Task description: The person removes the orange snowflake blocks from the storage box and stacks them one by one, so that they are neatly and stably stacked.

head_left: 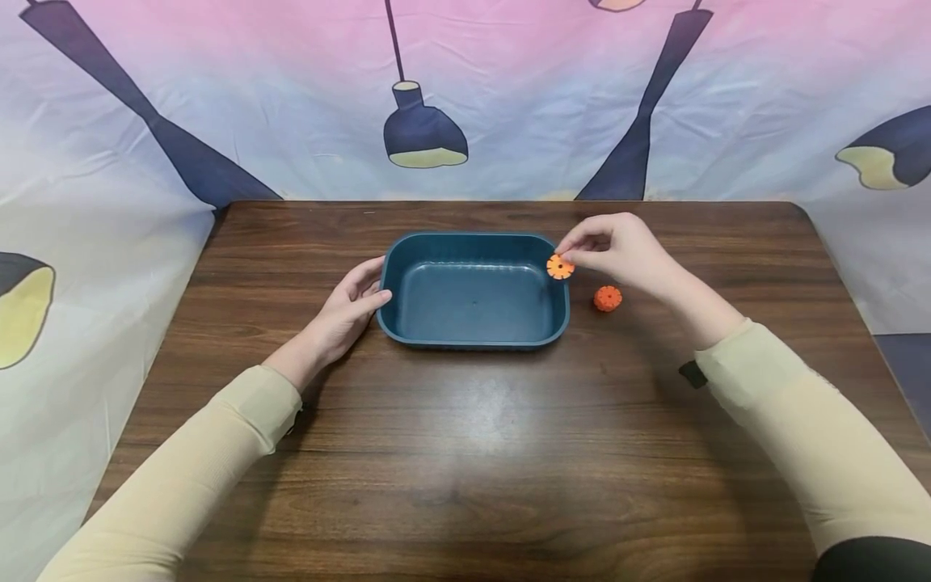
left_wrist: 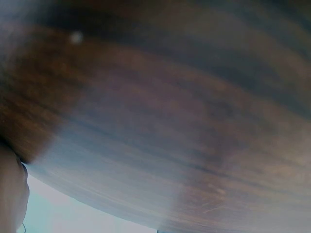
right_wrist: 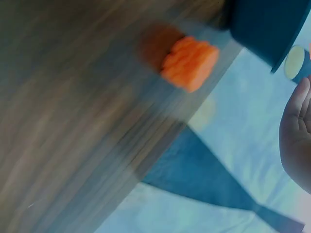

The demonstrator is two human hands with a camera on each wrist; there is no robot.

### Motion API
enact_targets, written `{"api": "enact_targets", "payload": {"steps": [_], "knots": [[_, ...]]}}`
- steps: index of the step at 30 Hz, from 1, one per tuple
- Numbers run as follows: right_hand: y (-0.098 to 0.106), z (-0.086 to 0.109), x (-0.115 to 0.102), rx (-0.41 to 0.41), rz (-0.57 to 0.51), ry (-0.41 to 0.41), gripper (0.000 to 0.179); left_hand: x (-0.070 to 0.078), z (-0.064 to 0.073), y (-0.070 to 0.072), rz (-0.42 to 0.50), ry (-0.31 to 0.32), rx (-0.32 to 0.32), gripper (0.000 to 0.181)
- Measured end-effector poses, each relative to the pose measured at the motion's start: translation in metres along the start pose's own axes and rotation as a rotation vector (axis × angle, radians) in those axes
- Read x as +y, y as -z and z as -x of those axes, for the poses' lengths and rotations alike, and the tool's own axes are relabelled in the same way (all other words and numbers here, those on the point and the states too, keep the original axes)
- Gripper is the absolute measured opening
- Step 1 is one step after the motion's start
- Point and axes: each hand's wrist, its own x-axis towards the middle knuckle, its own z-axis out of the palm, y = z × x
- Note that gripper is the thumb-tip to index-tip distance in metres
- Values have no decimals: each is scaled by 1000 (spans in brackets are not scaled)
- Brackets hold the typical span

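Note:
A dark teal plastic bin with rounded corners sits on the wooden table. My left hand grips its left end, thumb at the rim and fingers along the outer wall. Between thumb and fingertips, my right hand pinches an orange notched disc, which overlaps the bin's right rim in the head view. Just right of the bin stands a short stack of orange notched discs, below the right hand; the right wrist view shows this stack from the side. Only an edge of the left hand appears in the left wrist view.
The brown wood-grain table extends around the bin, its back edge meeting a hanging cloth printed with lamps. A small black piece shows by the right sleeve cuff.

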Motion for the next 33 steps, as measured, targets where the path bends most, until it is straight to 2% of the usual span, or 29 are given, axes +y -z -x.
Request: {"api": "enact_targets", "payload": {"steps": [7, 16, 25, 33], "knots": [[15, 17, 22, 33, -4, -69, 11, 0, 0, 0, -1, -6, -2, 53], [19, 28, 49, 33, 8, -132, 15, 2, 0, -1, -4, 6, 12, 54], [20, 33, 71, -35, -19, -141, 19, 0, -1, 0, -12, 1, 13, 55], [21, 34, 79, -52, -54, -181, 22, -1, -1, 2, -18, 0, 13, 55]]}}
